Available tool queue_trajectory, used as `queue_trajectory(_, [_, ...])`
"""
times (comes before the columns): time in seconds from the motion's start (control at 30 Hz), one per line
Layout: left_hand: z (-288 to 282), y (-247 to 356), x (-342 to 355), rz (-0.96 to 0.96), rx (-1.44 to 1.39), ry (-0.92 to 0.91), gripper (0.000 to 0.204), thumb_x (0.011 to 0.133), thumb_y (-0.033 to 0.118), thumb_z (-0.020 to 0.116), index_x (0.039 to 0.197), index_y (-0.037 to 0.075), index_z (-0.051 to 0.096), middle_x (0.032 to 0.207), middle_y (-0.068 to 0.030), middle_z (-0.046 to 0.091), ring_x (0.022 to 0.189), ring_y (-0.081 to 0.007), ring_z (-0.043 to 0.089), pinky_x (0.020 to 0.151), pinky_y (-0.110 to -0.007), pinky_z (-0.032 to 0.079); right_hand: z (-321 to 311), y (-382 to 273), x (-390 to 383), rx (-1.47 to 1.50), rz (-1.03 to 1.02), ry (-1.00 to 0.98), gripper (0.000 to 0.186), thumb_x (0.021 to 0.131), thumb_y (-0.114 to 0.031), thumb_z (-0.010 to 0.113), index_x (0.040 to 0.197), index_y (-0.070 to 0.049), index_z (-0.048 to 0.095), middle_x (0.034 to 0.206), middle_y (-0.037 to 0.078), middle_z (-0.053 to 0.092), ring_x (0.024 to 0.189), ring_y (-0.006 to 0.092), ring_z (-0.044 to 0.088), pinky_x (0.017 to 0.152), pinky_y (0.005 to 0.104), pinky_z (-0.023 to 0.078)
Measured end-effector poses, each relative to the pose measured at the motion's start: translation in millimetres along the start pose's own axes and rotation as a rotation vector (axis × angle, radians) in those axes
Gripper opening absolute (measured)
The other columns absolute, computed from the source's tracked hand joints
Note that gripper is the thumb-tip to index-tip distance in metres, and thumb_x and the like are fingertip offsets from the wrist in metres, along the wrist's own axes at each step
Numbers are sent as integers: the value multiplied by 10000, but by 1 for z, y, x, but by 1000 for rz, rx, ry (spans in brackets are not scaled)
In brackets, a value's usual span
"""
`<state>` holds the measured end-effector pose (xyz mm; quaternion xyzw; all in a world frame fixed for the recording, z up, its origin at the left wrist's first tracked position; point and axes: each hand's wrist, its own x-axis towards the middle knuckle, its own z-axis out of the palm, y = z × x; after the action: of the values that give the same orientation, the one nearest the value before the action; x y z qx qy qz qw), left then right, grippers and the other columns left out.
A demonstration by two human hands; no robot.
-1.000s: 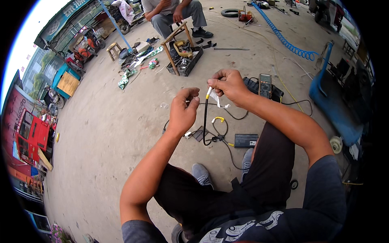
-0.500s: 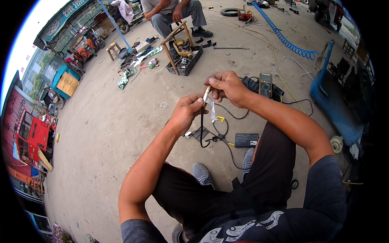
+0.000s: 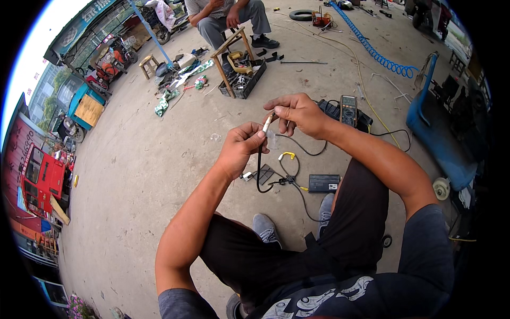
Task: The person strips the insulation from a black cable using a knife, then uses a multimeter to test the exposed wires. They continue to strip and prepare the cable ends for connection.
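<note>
My left hand (image 3: pixel 240 149) is closed around a black cable (image 3: pixel 258 169), thumb pressed on it just below a white-wrapped section (image 3: pixel 266 125). At the upper tip of that section, the thumb and fingers of my right hand (image 3: pixel 302 114) are pinched together. Their fingertips partly hide the tip. A thin whitish strip (image 3: pixel 272 140) hangs between the hands; where it is attached cannot be made out. From my left hand the cable loops down toward a tangle of black leads (image 3: pixel 287 181) on the ground. A yellow connector (image 3: pixel 288 156) and a black rectangular box (image 3: pixel 323 184) lie by them.
A multimeter (image 3: pixel 348 111) rests beyond my right forearm. Ahead, a person (image 3: pixel 226 18) sits behind a wooden stool (image 3: pixel 229 66) and a black tool crate (image 3: pixel 249 87). A blue coiled hose (image 3: pixel 372 50) and a blue metal frame (image 3: pixel 441 138) are on the right.
The white-wrapped end and my left hand have shifted slightly left. The hanging strip looks shorter and has moved up toward the hands. My right hand stays nearly in place, its forefinger more extended.
</note>
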<state>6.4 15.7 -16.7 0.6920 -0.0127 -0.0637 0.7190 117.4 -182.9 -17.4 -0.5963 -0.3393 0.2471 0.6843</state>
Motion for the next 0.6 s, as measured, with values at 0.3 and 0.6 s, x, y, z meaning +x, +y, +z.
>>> queue_trajectory(0.3, [5,8,-9,-76,-90,29,143,983,164,595,1002,22,602,803,-38,604,711,-147,584,708,-296,495,3,0,1,-123,-37,60,178,959,-125,645,1026,40,631,837,75,696,633,78,603,508,223,489])
queue_trajectory(0.6, [1,1,-6,91,77,91,147,959,140,632,900,6,622,743,-14,569,640,-111,531,599,-265,442,9,-1,0,-129,-50,11,198,971,-159,633,1029,30,628,886,110,724,617,76,594,514,226,489])
